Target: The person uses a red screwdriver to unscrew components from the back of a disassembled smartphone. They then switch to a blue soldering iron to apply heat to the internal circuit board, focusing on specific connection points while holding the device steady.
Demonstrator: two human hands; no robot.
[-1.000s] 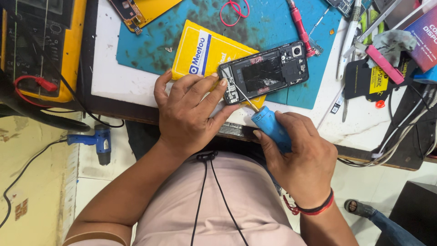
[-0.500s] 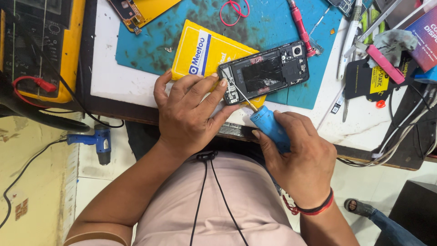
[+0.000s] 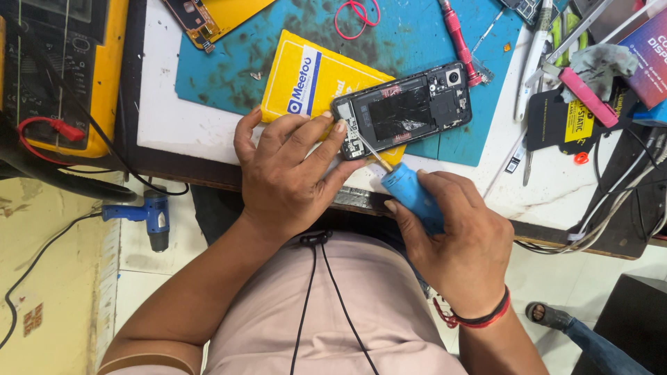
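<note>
One opened phone (image 3: 403, 111) lies near the front edge of the tabletop (image 3: 201, 132), half on one yellow box (image 3: 313, 83) and half on one teal mat (image 3: 417, 42). The left hand (image 3: 285, 173) rests by the phone's near end, its fingers (image 3: 313, 135) spread and pressing its corner. The right hand (image 3: 458, 243) has its fingers wrapped around one blue-handled screwdriver (image 3: 406, 191), whose tip touches the phone. One red screwdriver (image 3: 455, 38) and one red rubber band (image 3: 358, 14) lie toward the back edge
</note>
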